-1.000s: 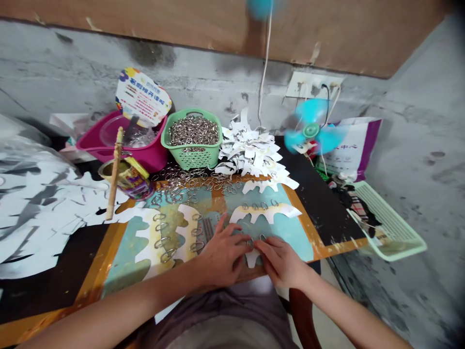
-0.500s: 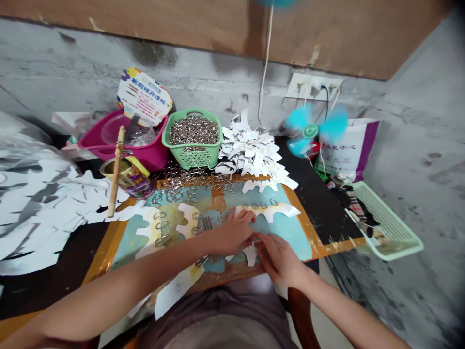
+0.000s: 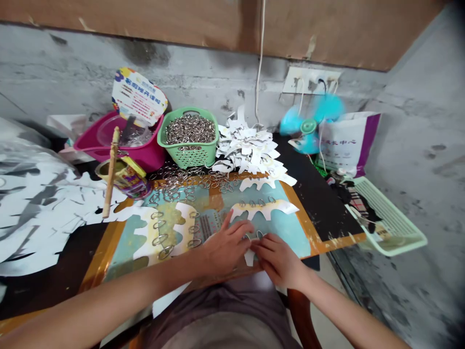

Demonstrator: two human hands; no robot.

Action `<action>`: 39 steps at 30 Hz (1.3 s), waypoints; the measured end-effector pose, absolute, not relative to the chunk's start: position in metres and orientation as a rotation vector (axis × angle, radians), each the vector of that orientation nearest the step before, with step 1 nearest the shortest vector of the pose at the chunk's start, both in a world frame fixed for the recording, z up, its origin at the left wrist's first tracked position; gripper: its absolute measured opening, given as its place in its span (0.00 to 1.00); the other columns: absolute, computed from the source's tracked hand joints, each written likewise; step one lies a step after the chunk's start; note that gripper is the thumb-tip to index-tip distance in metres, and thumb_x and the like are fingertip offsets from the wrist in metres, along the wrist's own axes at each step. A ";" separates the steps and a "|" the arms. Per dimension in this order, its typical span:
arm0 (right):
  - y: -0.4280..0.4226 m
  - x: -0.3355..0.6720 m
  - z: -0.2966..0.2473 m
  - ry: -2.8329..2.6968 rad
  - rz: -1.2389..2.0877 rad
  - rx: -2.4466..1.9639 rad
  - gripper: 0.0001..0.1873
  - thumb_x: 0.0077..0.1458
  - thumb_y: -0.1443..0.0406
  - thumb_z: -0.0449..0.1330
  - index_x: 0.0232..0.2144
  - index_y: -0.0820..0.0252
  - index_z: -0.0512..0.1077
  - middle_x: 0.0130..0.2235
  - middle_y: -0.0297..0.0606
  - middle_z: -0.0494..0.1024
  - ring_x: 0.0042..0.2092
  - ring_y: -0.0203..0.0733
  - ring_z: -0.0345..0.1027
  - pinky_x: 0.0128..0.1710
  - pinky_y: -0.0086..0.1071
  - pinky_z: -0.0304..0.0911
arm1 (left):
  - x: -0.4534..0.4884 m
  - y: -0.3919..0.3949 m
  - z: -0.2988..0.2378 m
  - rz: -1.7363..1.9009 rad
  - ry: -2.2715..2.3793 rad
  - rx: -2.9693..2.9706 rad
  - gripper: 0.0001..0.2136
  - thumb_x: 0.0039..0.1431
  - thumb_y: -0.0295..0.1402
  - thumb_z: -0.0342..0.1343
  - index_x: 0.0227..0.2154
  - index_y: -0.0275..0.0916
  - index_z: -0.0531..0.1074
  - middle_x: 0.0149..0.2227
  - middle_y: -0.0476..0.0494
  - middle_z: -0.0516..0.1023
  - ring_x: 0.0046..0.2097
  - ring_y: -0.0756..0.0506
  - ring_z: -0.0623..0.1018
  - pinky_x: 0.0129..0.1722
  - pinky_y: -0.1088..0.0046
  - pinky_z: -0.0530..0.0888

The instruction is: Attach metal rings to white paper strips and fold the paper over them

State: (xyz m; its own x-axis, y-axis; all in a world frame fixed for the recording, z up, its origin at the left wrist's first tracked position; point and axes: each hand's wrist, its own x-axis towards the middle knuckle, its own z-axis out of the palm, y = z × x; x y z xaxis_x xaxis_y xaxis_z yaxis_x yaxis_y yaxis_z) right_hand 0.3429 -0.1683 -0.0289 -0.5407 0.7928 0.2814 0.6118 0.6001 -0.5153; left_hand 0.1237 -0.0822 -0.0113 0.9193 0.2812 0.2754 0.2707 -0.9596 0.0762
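Note:
Near the front edge of the table, my left hand [image 3: 228,245] lies over a white cut-out piece [image 3: 249,258], its fingers apart and bent at the tips. My right hand [image 3: 278,257] pinches the same piece from the right with its fingers together; a metal ring [image 3: 259,234] shows just above those fingertips. Most of the piece is hidden under both hands. Beyond them lies another white cut-out [image 3: 267,213] carrying several rings along its upper edge. To the left, two white cut-outs with yellowish stains, one of them at the far left [image 3: 150,247], bear rings too.
Loose rings [image 3: 178,182] lie spread before a green basket [image 3: 196,156] full of rings. A tin [image 3: 132,184] with a stick [image 3: 111,179] stands beside a magenta basin [image 3: 150,154]. White cut-outs [image 3: 250,150] are heaped behind. A fan [image 3: 308,127] and pale-green tray [image 3: 399,249] are right.
My left hand has shifted slightly left and its thumb has spread away from the other fingers. The two hands have drawn apart a little, uncovering rings between them. My right hand stays nearly in place.

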 end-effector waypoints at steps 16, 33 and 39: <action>-0.170 0.340 -0.029 -2.352 0.476 -1.199 0.24 0.56 0.71 0.53 0.56 0.64 0.66 0.48 0.48 0.75 0.44 0.51 0.63 0.43 0.47 0.65 | 0.118 -0.086 -0.016 0.660 0.264 3.168 0.06 0.63 0.24 0.54 0.34 0.36 0.75 0.51 0.39 0.76 0.58 0.41 0.70 0.67 0.37 0.32; -0.170 0.337 -0.020 -2.333 0.496 -1.238 0.22 0.61 0.70 0.52 0.57 0.61 0.65 0.44 0.46 0.75 0.43 0.50 0.63 0.42 0.44 0.64 | 0.122 -0.067 -0.015 0.480 0.219 2.942 0.08 0.64 0.19 0.43 0.39 0.38 0.63 0.33 0.50 0.75 0.39 0.49 0.76 0.69 0.48 0.47; -0.160 0.324 -0.009 -2.448 0.424 -1.399 0.18 0.60 0.69 0.54 0.53 0.60 0.68 0.39 0.43 0.71 0.40 0.49 0.60 0.38 0.41 0.59 | 0.110 -0.086 -0.030 0.686 0.380 2.919 0.07 0.66 0.21 0.42 0.40 0.38 0.61 0.35 0.49 0.75 0.40 0.48 0.75 0.68 0.47 0.54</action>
State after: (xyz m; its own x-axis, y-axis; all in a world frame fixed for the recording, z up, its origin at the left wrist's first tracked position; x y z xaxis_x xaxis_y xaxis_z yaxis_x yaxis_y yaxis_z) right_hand 0.3245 -0.1605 -0.0090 -0.4869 0.8674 0.1024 0.7823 0.4852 -0.3905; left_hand 0.1096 -0.0859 -0.0304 0.8659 0.2691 0.4216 0.2152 -0.9614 0.1717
